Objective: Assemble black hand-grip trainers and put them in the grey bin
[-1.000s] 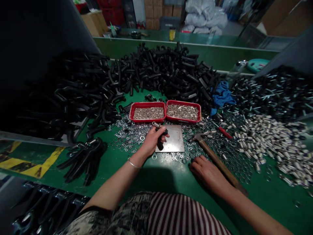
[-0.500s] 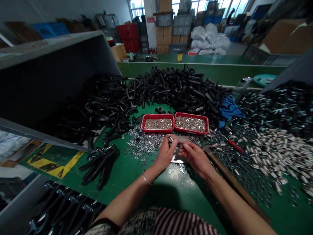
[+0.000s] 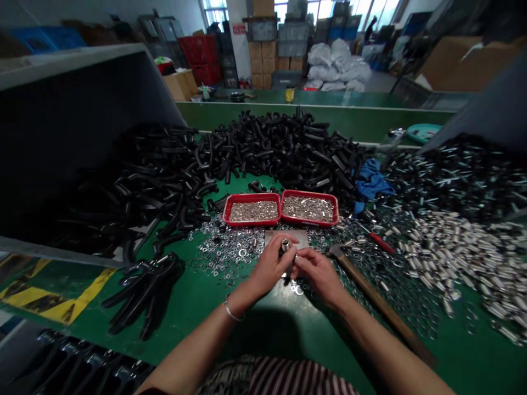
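My left hand [image 3: 269, 266] is closed around a short black handle part with a metal end [image 3: 285, 245], held upright over a small steel plate [image 3: 302, 237]. My right hand [image 3: 316, 272] meets it from the right, fingers pinched at the metal tip; whatever small piece they hold is too small to make out. Loose metal washers [image 3: 230, 249] lie scattered on the green table around the plate. Two red trays [image 3: 251, 221] [image 3: 335, 211] of small metal pieces stand just beyond my hands.
A hammer [image 3: 370, 293] with a wooden handle lies right of my hands. A big heap of black handles [image 3: 255, 148] fills the back and left. Metal sleeves [image 3: 453, 247] pile up at right, by a blue cloth [image 3: 370, 181] and a red-handled tool [image 3: 381, 242].
My right hand left the table near the hammer and came up to the part held in my left hand. Both hands drew closer to me over the plate.
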